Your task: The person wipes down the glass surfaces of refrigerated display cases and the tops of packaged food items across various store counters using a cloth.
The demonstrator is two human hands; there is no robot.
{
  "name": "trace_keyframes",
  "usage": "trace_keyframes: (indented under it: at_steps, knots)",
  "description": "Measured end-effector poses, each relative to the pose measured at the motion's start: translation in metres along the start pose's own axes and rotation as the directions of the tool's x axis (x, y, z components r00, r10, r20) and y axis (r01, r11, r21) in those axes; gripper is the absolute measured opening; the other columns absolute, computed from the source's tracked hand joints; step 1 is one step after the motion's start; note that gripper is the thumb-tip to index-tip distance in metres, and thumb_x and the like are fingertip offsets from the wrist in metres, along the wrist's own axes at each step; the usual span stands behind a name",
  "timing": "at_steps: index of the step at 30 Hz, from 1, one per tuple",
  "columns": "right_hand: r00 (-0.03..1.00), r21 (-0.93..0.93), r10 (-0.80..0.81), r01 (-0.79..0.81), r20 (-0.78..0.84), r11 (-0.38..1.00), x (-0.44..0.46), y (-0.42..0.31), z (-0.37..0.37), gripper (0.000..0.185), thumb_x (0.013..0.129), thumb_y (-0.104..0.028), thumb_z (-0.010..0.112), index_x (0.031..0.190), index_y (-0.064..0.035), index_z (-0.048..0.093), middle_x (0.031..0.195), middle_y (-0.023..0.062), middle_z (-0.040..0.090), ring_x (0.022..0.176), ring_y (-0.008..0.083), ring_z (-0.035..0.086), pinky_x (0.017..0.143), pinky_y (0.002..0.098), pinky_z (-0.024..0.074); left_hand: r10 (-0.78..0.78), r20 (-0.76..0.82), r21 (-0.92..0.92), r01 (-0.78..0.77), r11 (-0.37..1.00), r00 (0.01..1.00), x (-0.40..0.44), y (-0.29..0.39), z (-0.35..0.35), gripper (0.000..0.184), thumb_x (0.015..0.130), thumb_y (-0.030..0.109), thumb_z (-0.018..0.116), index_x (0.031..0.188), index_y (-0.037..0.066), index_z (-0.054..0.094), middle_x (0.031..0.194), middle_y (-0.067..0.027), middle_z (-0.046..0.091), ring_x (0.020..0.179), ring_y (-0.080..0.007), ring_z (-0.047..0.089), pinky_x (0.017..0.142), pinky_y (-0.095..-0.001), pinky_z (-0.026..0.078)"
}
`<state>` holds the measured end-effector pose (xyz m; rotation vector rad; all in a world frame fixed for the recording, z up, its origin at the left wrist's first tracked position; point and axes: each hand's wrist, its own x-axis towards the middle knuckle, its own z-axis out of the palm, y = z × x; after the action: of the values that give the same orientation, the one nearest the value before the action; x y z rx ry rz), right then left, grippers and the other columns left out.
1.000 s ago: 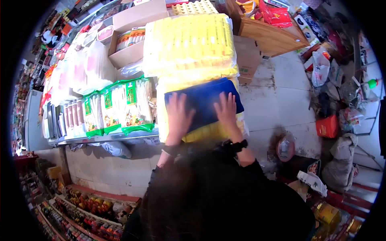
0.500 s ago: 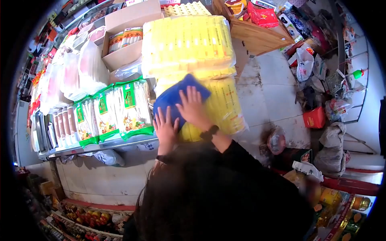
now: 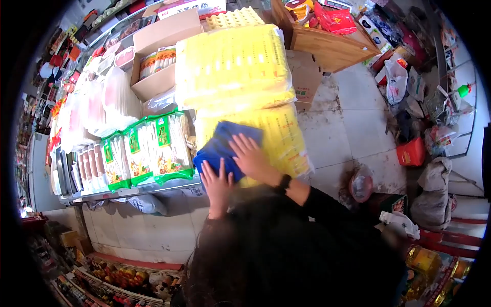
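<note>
From the head camera I see black sleeves (image 3: 332, 220) at the bottom, a dark band (image 3: 284, 183) around the right wrist. The left hand (image 3: 218, 187) lies at the near left end of the blue cloth (image 3: 217, 146), and the right hand (image 3: 254, 159) rests on the cloth farther up and to the right. On both, I see the fingers extended and somewhat spread, palms down, pressed flat rather than closed around anything. The cloth lies rumpled over the left part of a plastic-wrapped yellow pack (image 3: 284, 140). Just left of that, green-edged noodle packs (image 3: 163, 143) stand in a row along the front of the table (image 3: 128, 190). Beyond the cloth I have a second yellow pack (image 3: 232, 61), with an open carton (image 3: 171, 30) holding more packets to its left. Behind that pack sits an egg tray (image 3: 235, 18); to the right, red packets (image 3: 335, 20) lie on a wooden unit (image 3: 327, 48).
</note>
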<state>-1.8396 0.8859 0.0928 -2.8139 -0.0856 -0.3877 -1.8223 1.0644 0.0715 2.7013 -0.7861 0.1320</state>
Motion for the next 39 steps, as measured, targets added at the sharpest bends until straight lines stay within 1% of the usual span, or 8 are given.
trace_keyframes:
  at_steps: [6, 8, 14, 17, 22, 31, 36, 39]
  knots:
    - [0.963, -0.105, 0.267, -0.264, 0.021, 0.959, -0.088, 0.046, -0.050, 0.054, 0.091, -0.024, 0.054, 0.139, -0.0045, 0.040, 0.148, 0.0156, 0.033, 0.138, 0.0349, 0.027, 0.111, 0.0469, 0.0256, 0.411, 0.161, -0.121, -0.396, 0.910, 0.897, 0.031, 0.062, 0.004, 0.054, 0.092, 0.038, 0.052, 0.142, 0.021, 0.041, 0.150, -0.0286, 0.022, 0.139, -0.0423, 0.023, 0.111, -0.0561, 0.019]
    - [0.958, -0.113, 0.285, -0.285, -0.017, 0.952, -0.089, 0.053, -0.051, 0.054, 0.091, -0.025, 0.055, 0.139, -0.0072, 0.041, 0.148, 0.0153, 0.033, 0.138, 0.0347, 0.028, 0.109, 0.0487, 0.0270, 0.444, 0.097, -0.147, -0.429, 0.891, 0.891, 0.053, 0.071, 0.017, 0.059, 0.085, 0.038, 0.061, 0.140, 0.021, 0.045, 0.150, -0.0267, 0.022, 0.139, -0.0400, 0.024, 0.109, -0.0585, 0.023]
    - [0.905, -0.189, 0.389, -0.418, -0.172, 0.889, -0.046, 0.103, -0.030, 0.060, 0.089, -0.033, 0.058, 0.143, -0.0157, 0.038, 0.149, 0.0187, 0.029, 0.136, 0.0415, 0.029, 0.103, 0.0565, 0.0320, 0.468, 0.119, -0.115, -0.456, 0.882, 0.876, 0.116, 0.085, 0.050, 0.060, 0.092, 0.042, 0.051, 0.146, 0.023, 0.033, 0.150, -0.0280, 0.021, 0.140, -0.0421, 0.021, 0.107, -0.0600, 0.024]
    - [0.803, -0.043, 0.571, -0.585, -0.172, 0.810, -0.025, 0.132, -0.022, 0.069, 0.089, -0.046, 0.058, 0.146, -0.0161, 0.031, 0.148, 0.0235, 0.027, 0.133, 0.0449, 0.031, 0.101, 0.0572, 0.0345, 0.460, 0.060, -0.115, -0.452, 0.885, 0.886, 0.137, 0.090, 0.059, 0.060, 0.093, 0.042, 0.051, 0.146, 0.023, 0.032, 0.149, -0.0283, 0.024, 0.139, -0.0420, 0.023, 0.106, -0.0608, 0.025]
    - [0.794, 0.017, 0.594, -0.597, -0.128, 0.802, -0.028, 0.131, -0.024, 0.071, 0.089, -0.048, 0.056, 0.146, -0.0151, 0.030, 0.147, 0.0245, 0.030, 0.131, 0.0455, 0.034, 0.101, 0.0572, 0.0347, 0.454, -0.049, -0.120, -0.457, 0.881, 0.889, 0.129, 0.089, 0.050, 0.061, 0.089, 0.041, 0.055, 0.143, 0.019, 0.038, 0.149, -0.0264, 0.025, 0.137, -0.0398, 0.028, 0.108, -0.0550, 0.026]
    - [0.853, -0.029, 0.522, -0.521, 0.006, 0.853, -0.131, 0.052, -0.053, 0.076, 0.088, -0.045, 0.060, 0.148, -0.0141, 0.025, 0.153, 0.0218, 0.018, 0.137, 0.0435, 0.024, 0.109, 0.0540, 0.0263, 0.518, 0.117, -0.294, -0.469, 0.833, 0.847, 0.047, 0.043, -0.011, 0.069, 0.088, 0.047, 0.057, 0.146, 0.017, 0.035, 0.151, -0.0244, 0.023, 0.141, -0.0376, 0.023, 0.113, -0.0509, 0.018]
    - [0.899, -0.050, 0.408, -0.405, 0.163, 0.913, -0.157, 0.021, -0.070, 0.074, 0.084, -0.031, 0.068, 0.147, -0.0198, 0.031, 0.149, 0.0180, 0.028, 0.134, 0.0406, 0.029, 0.107, 0.0522, 0.0288, 0.643, 0.209, -0.319, -0.570, 0.757, 0.737, 0.019, 0.007, -0.016, 0.082, 0.075, 0.033, 0.071, 0.147, 0.024, 0.033, 0.153, -0.0230, 0.019, 0.142, -0.0375, 0.021, 0.114, -0.0500, 0.018]
    - [0.886, -0.152, 0.454, -0.438, 0.095, 0.886, -0.166, 0.027, -0.055, 0.064, 0.082, -0.018, 0.066, 0.142, -0.0223, 0.042, 0.141, 0.0142, 0.039, 0.126, 0.0366, 0.039, 0.100, 0.0490, 0.0375, 0.687, 0.216, -0.267, -0.635, 0.725, 0.694, 0.015, -0.005, -0.010, 0.073, 0.080, 0.025, 0.062, 0.147, 0.027, 0.033, 0.153, -0.0228, 0.020, 0.142, -0.0370, 0.022, 0.113, -0.0494, 0.020]
